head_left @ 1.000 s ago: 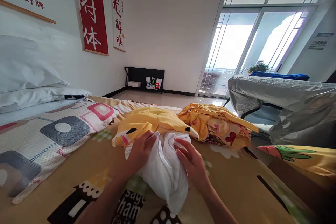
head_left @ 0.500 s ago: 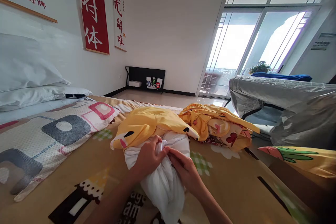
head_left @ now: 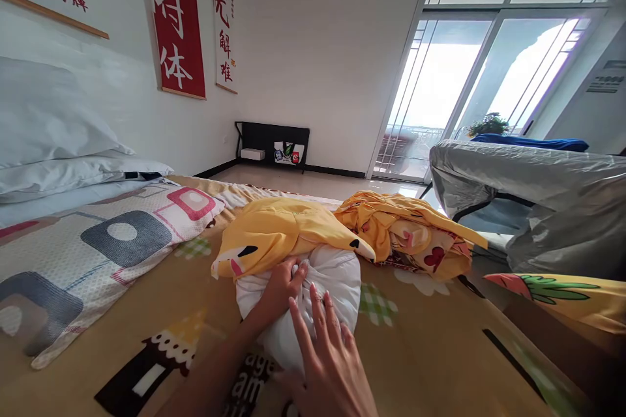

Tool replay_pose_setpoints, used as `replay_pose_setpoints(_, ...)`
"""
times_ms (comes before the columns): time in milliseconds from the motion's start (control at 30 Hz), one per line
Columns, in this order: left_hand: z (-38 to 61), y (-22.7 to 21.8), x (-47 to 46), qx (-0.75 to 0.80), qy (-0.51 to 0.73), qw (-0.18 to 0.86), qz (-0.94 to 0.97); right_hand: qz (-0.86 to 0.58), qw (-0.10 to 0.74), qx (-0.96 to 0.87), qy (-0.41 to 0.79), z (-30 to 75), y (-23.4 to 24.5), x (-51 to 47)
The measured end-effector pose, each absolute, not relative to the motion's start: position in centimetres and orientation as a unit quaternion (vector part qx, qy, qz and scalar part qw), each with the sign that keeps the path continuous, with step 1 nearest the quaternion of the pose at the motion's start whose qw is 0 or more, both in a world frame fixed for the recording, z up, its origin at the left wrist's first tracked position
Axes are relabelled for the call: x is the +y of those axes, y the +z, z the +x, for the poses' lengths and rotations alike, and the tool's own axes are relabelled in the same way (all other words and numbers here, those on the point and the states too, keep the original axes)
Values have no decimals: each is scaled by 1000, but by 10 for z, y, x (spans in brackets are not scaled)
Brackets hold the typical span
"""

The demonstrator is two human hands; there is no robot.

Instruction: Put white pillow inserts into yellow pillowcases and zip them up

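Observation:
A white cloth bundle point(head_left: 345, 273), rounded and gathered into folds at its top, lies on the brown printed bed sheet point(head_left: 415, 345). My left hand point(head_left: 283, 287) is closed on the gathered cloth near the middle of the bundle. Flat over its front right side rests my right hand point(head_left: 327, 339), fingers stretched and apart. Part of the bundle is hidden under both hands. Yellow fabric point(head_left: 278, 221) with a printed animal pattern lies against the bundle's far side.
A crumpled yellow printed cloth point(head_left: 411, 228) lies to the right. At left are a patterned pillow point(head_left: 127, 234) and white pillows point(head_left: 49, 117). A plastic-covered piece of furniture point(head_left: 528, 169) stands beyond the bed's right edge. A low black shelf point(head_left: 274, 137) is against the wall.
My right hand has let go of the gathered cloth and opened flat on the bundle. The long white tail that hung toward me is now folded up. My left hand keeps its grip.

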State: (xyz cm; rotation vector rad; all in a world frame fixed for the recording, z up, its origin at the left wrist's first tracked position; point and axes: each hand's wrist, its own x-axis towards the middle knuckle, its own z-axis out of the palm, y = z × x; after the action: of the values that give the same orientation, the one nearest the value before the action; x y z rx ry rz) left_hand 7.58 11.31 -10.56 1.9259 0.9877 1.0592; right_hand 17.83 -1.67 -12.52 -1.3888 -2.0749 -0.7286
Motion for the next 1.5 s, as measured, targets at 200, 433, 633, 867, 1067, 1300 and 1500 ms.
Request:
replay_pose_setpoints(200, 70, -111, 121, 363, 411, 478, 686, -572, 261, -728, -274, 170, -138, 3)
replay_pose_setpoints(433, 70, -111, 122, 359, 414, 458, 701, -562, 238, -752, -251, 183, -138, 13)
replay_pose_setpoints(633, 57, -89, 117, 358, 398, 431, 726, -549, 267, -768, -191, 189, -131, 19)
replay_pose_setpoints(867, 22, -55, 105, 381, 439, 166, 797, -559, 280, -778, -66, 202, -120, 24)
replay_pose_setpoints(1067, 18, -77, 127, 450, 339, -22, 826, -573, 258, -776, -63, 202, -117, 20)
replay_pose_setpoints(1300, 7, -96, 152, 474, 357, -160, 789, -534, 356, -764, -63, 205, -112, 20)
replay_pose_setpoints(1500, -13, -74, 143, 444, 500, -252, 700, -546, 539, -640, -51, 245, -58, -4)
